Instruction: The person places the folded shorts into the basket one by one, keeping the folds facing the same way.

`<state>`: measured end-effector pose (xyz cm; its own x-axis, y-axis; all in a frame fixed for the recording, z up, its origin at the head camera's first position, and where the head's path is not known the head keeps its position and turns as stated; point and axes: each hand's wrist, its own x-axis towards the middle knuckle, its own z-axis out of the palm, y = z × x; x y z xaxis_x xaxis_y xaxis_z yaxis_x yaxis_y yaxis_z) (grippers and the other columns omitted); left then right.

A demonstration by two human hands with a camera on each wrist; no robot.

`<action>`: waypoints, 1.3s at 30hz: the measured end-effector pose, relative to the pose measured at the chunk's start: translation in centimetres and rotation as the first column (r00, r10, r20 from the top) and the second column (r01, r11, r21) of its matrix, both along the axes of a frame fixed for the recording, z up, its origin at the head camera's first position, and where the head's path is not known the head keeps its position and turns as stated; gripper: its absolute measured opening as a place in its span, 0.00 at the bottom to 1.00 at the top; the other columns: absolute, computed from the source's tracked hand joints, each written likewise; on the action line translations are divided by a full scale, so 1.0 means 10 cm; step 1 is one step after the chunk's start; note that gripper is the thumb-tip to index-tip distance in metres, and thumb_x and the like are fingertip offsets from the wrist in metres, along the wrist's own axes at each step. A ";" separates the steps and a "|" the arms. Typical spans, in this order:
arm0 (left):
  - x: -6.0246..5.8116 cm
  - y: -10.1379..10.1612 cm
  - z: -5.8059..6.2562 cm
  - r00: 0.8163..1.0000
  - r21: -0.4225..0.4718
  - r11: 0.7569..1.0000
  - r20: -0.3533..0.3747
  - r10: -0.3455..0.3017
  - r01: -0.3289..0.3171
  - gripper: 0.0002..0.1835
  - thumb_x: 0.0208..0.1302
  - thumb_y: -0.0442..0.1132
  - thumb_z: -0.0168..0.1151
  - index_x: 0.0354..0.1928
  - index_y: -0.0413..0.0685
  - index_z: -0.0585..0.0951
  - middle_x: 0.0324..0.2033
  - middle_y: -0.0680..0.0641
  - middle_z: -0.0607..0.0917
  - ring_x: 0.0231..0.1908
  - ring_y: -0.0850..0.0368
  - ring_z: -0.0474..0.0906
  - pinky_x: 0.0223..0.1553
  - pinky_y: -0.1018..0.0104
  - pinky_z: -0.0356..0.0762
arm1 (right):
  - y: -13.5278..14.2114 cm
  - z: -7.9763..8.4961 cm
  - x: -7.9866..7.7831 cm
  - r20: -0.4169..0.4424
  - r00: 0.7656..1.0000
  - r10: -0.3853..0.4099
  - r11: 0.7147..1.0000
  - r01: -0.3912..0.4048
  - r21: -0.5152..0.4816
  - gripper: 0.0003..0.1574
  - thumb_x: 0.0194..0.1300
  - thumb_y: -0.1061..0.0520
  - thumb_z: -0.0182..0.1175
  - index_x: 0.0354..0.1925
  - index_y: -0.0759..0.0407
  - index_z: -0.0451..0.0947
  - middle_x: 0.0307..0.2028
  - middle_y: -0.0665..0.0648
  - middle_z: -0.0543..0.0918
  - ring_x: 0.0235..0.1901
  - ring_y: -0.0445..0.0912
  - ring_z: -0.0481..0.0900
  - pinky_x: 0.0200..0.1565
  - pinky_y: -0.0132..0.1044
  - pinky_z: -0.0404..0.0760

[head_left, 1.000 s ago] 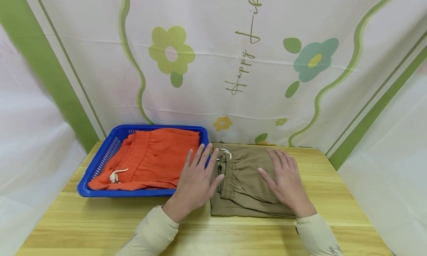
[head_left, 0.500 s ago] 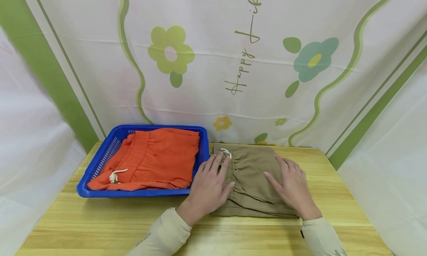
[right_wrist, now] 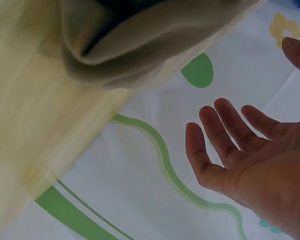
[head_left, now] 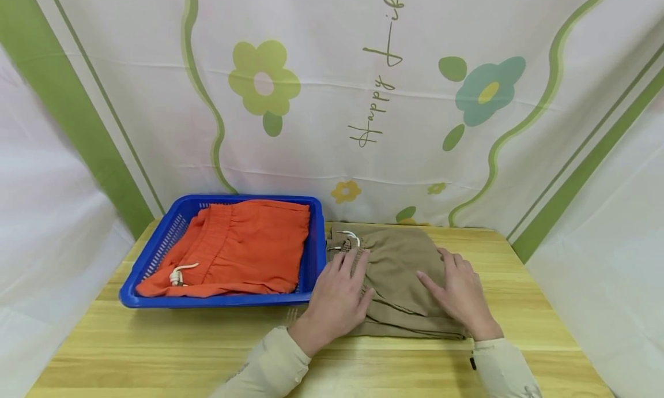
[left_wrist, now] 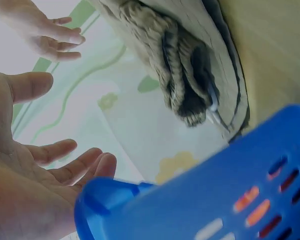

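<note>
Folded khaki drawstring pants (head_left: pixel 399 265) lie on the wooden table, their gathered waistband (left_wrist: pixel 160 55) at the left and white cord ends showing at the back. Over that waistband in the head view is my left hand (head_left: pixel 336 299), fingers loosely extended and holding nothing. The left wrist view shows its palm (left_wrist: pixel 25 165) with space between it and the cloth. My right hand (head_left: pixel 460 294) is at the pants' right edge, fingers gently bent and thumb spread over the fabric. In the right wrist view, its fingers (right_wrist: pixel 217 132) hold nothing.
Left of the khaki pants stands a blue plastic basket (head_left: pixel 218 300) with folded orange drawstring pants (head_left: pixel 264 242) inside. Its side wall (left_wrist: pixel 200 185) is close to my left hand. A white flower-print curtain (head_left: pixel 321 127) hangs behind the table (head_left: pixel 171 352).
My left hand has moved right, from beside the basket's edge to over the khaki waistband. My right hand has shifted slightly right and toward me, to the pants' right edge.
</note>
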<state>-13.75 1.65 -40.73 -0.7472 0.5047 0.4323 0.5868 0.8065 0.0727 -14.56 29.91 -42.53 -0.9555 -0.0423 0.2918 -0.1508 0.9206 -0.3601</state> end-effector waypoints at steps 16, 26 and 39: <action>0.06 0.13 -0.17 0.991 0.112 0.993 0.122 -0.062 0.048 0.37 0.68 0.53 0.66 0.71 0.39 0.69 0.63 0.38 0.76 0.58 0.42 0.76 0.56 0.52 0.79 | 0.17 -0.10 -0.12 0.276 0.959 -0.070 0.995 0.085 -0.043 0.63 0.65 0.31 0.65 0.72 0.78 0.54 0.63 0.84 0.64 0.62 0.79 0.60 0.57 0.75 0.64; 0.01 0.11 -0.33 0.949 0.271 0.962 0.308 -0.070 -0.017 0.39 0.69 0.50 0.65 0.75 0.38 0.63 0.65 0.35 0.72 0.63 0.38 0.70 0.61 0.43 0.73 | 0.30 -0.14 -0.17 0.430 0.900 -0.063 0.983 0.130 -0.127 0.68 0.64 0.33 0.66 0.70 0.86 0.49 0.60 0.89 0.62 0.59 0.81 0.64 0.57 0.70 0.70; -0.02 0.05 -0.42 0.795 0.457 0.853 0.600 -0.088 -0.251 0.45 0.71 0.46 0.62 0.78 0.34 0.50 0.72 0.23 0.53 0.69 0.28 0.60 0.60 0.40 0.73 | 0.36 -0.15 -0.14 0.558 0.830 0.015 0.938 0.182 -0.296 0.69 0.63 0.34 0.68 0.71 0.85 0.47 0.64 0.85 0.63 0.61 0.72 0.70 0.58 0.63 0.73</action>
